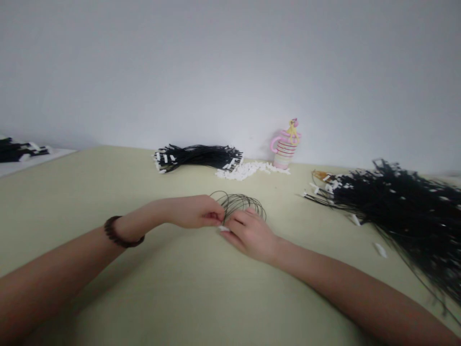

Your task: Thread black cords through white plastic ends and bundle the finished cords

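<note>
Near the middle of the table, my left hand (200,211) is closed in a pinch at the left end of a loop of thin dark cables (248,198). My right hand (254,235) meets it from the right, its fingers bent over the near side of the same cables. A small white plastic piece (224,228) shows between the thumb and fingers of my right hand. The fingertips of both hands almost touch. The exact spot where each grips the cables is partly covered by the fingers.
A bundle of black cables with white ends (198,156) lies by the wall, next to scattered white pieces (245,169) and a pink striped mug (285,151). A large heap of black cables (403,202) covers the right side. More cables (18,150) lie far left.
</note>
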`<state>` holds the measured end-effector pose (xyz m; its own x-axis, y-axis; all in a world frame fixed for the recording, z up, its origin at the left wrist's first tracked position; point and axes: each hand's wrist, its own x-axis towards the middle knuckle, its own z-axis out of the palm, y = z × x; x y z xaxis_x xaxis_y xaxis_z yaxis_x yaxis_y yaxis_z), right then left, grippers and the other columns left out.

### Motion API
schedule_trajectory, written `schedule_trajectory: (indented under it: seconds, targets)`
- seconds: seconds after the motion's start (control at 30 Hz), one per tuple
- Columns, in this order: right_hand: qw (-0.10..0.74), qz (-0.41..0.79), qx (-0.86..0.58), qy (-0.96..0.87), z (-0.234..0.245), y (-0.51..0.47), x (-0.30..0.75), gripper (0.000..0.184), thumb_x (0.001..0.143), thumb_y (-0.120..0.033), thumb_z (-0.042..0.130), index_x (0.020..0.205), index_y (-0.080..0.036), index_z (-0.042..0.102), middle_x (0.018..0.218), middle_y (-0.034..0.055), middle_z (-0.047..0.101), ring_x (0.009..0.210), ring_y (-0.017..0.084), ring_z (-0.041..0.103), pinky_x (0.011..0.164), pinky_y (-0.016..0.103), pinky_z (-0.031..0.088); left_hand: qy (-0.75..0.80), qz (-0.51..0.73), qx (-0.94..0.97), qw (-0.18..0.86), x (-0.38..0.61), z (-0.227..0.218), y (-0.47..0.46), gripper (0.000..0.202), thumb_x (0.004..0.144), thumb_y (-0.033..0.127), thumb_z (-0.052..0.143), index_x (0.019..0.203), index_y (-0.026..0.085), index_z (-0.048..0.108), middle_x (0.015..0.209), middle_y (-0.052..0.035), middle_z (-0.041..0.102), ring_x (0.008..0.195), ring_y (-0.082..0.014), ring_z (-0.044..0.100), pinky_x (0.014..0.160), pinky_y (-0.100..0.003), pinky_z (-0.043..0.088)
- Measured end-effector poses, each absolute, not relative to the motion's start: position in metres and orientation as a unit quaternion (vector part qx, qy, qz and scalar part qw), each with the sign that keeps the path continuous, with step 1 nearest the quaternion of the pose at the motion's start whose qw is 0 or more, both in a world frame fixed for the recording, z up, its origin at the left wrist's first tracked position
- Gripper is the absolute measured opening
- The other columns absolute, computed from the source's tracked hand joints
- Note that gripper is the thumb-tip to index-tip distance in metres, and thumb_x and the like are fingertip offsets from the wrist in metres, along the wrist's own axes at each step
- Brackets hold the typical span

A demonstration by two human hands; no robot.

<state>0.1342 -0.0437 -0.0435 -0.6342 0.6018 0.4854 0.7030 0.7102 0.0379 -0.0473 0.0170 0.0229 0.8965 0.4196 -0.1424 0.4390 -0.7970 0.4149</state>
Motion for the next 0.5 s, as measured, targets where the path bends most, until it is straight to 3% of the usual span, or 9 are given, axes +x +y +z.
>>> schedule_trajectory:
  seconds: [0.13, 0.27, 0.33, 0.4, 0.5]
  targets:
    - [0.199, -0.097, -0.386, -0.896, -0.043, -0.045, 0.135, 0.033, 0.088, -0.034, 0.031, 0.081, -0.016, 0.058, 0.078, 0.0045, 0.05, 0.067, 0.012, 0.046, 0.062, 0.025, 0.032, 0.324, 0.052, 0.923, 0.2, -0.061, 0.012, 0.047, 0.024, 0.078, 0.031, 0.039, 0.077, 0.016, 0.058, 0.068, -0.0015, 0.056, 0.061, -0.0125, 0.047, 0.056, -0.022, 0.033]
    - [0.182, -0.068, -0.414, -0.89, -0.041, -0.047, 0.137, 0.022, 0.08, -0.032, 0.04, 0.078, -0.015, 0.054, 0.08, 0.0042, 0.048, 0.062, 0.01, 0.044, 0.056, 0.024, 0.032, 0.47, 0.177, 0.834, 0.229, -0.094, -0.001, 0.087, 0.021, 0.073, 0.031, 0.046, 0.086, 0.016, 0.052, 0.065, 0.0007, 0.053, 0.059, -0.0128, 0.046, 0.053, -0.022, 0.033]
    - [0.179, -0.055, -0.408, -0.893, -0.042, -0.049, 0.137, 0.019, 0.076, -0.033, 0.044, 0.076, -0.016, 0.053, 0.08, 0.0033, 0.047, 0.06, 0.01, 0.043, 0.055, 0.023, 0.032, 0.538, 0.281, 0.747, 0.272, -0.117, -0.002, 0.101, 0.018, 0.072, 0.03, 0.051, 0.083, 0.015, 0.052, 0.062, 0.0025, 0.051, 0.057, -0.0113, 0.046, 0.053, -0.022, 0.035]
    - [0.18, -0.048, -0.397, -0.899, -0.042, -0.049, 0.136, 0.022, 0.073, -0.038, 0.046, 0.076, -0.017, 0.053, 0.081, 0.0027, 0.047, 0.06, 0.01, 0.043, 0.055, 0.023, 0.032, 0.573, 0.372, 0.624, 0.379, -0.142, 0.0, 0.108, 0.015, 0.072, 0.027, 0.054, 0.08, 0.015, 0.049, 0.057, 0.0045, 0.048, 0.058, -0.0098, 0.045, 0.057, -0.023, 0.039]
    - [0.183, -0.044, -0.387, -0.903, -0.041, -0.048, 0.134, 0.029, 0.072, -0.046, 0.046, 0.082, -0.02, 0.054, 0.084, 0.0024, 0.046, 0.061, 0.01, 0.043, 0.056, 0.024, 0.033, 0.589, 0.381, 0.582, 0.411, -0.177, 0.005, 0.112, 0.014, 0.071, 0.014, 0.055, 0.064, 0.013, 0.043, 0.049, 0.004, 0.047, 0.054, -0.0096, 0.045, 0.058, -0.028, 0.043]
